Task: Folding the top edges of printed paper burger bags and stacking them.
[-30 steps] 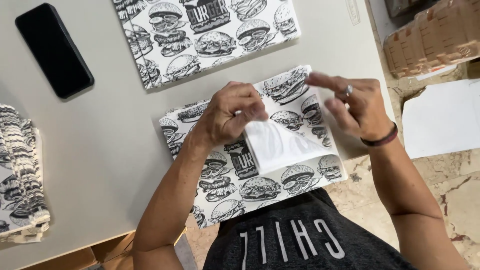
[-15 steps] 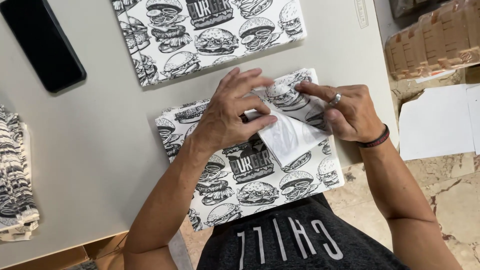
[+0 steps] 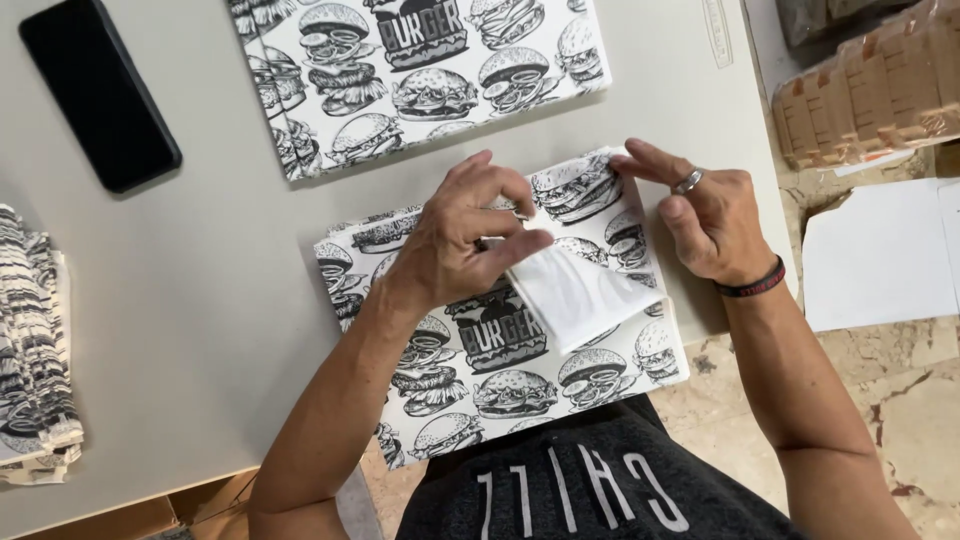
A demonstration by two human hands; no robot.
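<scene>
A sheet of white paper printed with black burger drawings (image 3: 500, 390) lies on the grey table (image 3: 220, 300), its near edge hanging over the table's front. One corner is folded in, showing a plain white flap (image 3: 575, 300). My left hand (image 3: 465, 235) presses fingertips and thumb on the fold's edge at the sheet's middle. My right hand (image 3: 700, 215), with a ring and a dark wristband, rests on the sheet's far right corner with fingers spread.
A stack of the same printed sheets (image 3: 420, 70) lies farther back. A black phone (image 3: 100, 92) sits at the far left. Folded printed papers (image 3: 35, 350) pile at the left edge. Brown paper items (image 3: 870, 90) and a white sheet (image 3: 880, 260) lie right, off the table.
The folded corner has been pressed flatter onto the sheet. My right hand came down onto the sheet and then slid toward its far right corner; my left hand stays on the fold.
</scene>
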